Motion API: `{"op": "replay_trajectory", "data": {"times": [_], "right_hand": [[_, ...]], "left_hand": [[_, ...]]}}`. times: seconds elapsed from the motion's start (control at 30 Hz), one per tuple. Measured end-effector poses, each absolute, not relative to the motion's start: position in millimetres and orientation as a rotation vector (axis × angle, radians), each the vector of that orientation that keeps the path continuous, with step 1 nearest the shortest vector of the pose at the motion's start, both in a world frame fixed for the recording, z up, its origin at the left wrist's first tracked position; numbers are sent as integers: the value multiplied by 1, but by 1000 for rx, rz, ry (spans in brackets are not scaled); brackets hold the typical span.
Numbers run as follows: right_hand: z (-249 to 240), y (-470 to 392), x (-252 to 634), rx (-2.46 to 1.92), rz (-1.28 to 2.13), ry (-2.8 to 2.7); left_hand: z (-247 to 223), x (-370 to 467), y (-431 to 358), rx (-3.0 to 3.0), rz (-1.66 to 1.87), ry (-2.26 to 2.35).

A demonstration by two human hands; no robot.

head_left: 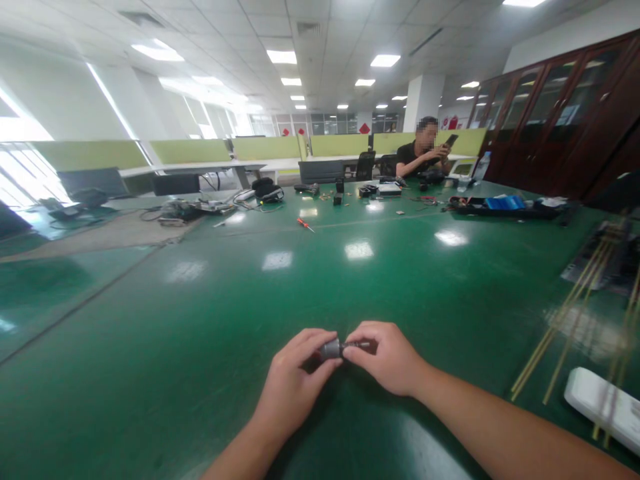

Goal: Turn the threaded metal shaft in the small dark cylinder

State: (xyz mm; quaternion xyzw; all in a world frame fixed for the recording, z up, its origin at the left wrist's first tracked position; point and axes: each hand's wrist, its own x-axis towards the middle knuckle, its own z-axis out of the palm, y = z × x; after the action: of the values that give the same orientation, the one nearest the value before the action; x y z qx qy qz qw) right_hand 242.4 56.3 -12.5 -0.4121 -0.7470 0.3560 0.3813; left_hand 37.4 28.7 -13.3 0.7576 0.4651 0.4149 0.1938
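Just above the green tabletop, my two hands meet at the near middle. My left hand is closed around a short grey metal cylinder, thumb below and fingers above. From the cylinder's right end runs a thin dark metal rod, in line with it. My right hand pinches this rod between thumb and fingers, close to the cylinder. Whether rod and cylinder are one piece I cannot tell, as fingers cover part of both.
Farther off lies a red screwdriver. Long thin yellowish sticks and a white power strip are on the right. A black tray, a bottle and several small black items stand at the back, where a person holds a phone.
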Motion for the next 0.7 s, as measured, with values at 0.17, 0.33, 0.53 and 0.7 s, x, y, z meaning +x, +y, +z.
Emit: {"op": "replay_trajectory", "data": {"times": [0.17,0.33,0.53,0.7], "right_hand": [[-12,57,243,-1057,913,-1897],[-13,58,244,-1052,916,-1902],[-11,57,244,-1057,924,-1898],[-11,57,244,-1068,914,-1892]], "left_hand": [[-14,37,28,2111,1182,1295],[-14,38,29,2105,1188,1290],[-13,38,29,2098,1189,1293],[-10,39,29,2096,1196,1290]]}}
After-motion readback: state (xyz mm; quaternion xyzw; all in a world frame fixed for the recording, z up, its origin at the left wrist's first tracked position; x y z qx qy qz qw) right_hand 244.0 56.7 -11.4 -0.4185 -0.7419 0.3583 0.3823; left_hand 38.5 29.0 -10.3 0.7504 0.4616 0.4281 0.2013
